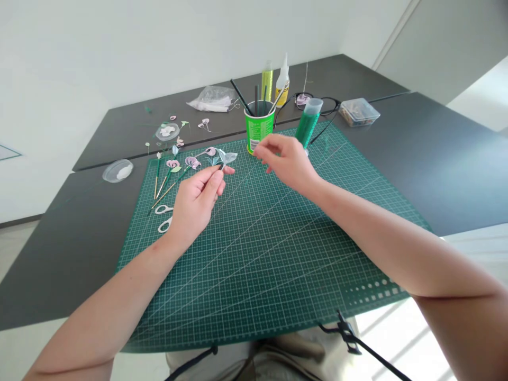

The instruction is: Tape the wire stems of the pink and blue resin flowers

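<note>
My left hand [198,198] is closed in a pinch on a small craft flower [227,157] with pale translucent petals, held just above the green cutting mat [262,248]. My right hand [286,161] hovers to its right, near the green cup [259,129], with its fingers curled and pinched together; anything between them is too small to make out. Finished pink and white flowers on green stems [174,169] lie on the mat's far left corner, left of my left hand. White-handled scissors [163,217] lie beside my left wrist.
The green cup holds sticks and tools. Behind it stand a glitter bottle [267,74] and a glue bottle [282,79]. A green tube [308,123], glasses [317,103], a clear box [359,111], a plastic bag [212,99] and two small dishes [118,170] sit on the dark table [436,159].
</note>
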A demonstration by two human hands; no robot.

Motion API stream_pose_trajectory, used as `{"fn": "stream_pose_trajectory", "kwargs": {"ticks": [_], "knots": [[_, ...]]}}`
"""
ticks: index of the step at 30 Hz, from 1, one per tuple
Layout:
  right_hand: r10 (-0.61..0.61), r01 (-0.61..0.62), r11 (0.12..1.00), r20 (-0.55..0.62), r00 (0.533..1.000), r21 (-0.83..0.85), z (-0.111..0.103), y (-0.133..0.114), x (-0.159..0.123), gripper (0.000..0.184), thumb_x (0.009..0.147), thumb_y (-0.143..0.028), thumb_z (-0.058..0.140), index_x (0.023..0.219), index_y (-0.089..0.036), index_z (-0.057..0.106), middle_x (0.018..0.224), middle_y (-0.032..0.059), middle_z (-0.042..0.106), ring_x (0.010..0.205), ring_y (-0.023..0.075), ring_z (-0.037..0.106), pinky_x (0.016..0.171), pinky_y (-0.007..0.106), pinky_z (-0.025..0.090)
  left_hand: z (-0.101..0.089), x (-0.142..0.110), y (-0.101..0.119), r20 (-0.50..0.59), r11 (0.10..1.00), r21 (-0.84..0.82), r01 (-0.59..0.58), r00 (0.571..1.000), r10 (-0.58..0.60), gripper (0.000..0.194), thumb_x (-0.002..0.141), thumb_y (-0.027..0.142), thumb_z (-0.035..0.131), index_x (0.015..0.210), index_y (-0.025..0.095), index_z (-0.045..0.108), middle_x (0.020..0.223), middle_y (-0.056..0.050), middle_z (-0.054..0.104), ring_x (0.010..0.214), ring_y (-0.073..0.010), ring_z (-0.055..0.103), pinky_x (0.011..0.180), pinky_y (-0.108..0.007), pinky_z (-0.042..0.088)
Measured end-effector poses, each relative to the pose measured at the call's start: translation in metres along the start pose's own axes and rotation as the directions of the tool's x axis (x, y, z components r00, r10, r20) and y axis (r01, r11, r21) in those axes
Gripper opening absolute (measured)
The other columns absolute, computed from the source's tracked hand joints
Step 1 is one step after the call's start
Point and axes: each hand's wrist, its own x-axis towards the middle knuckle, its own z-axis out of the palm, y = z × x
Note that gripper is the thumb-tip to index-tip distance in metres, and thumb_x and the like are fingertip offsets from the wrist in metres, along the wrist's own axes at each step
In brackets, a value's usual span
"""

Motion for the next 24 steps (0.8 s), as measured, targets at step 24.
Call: {"fn": "stream_pose_trajectory", "kwargs": {"ticks": [24], "knots": [[0.198,-0.082,0.967,0.509,0.838,-0.241,0.004,-0.021,-0.010,0.014,0.089,-0.010,0.070,0.080,-0.017,0.062,0.088,0.0026,0.072,0.080,0.0147,0.064,0.076,0.028,0.046,0.003,0.006,-0.010,0.051,0.994,0.003,0.106,0.993,-0.106,0.026,0.105,0.036,0.057,0.102,0.018,0.076,0.071,0.002,0.052,0.051,-0.0093,0.034,0.044,-0.027,0.024]]}}
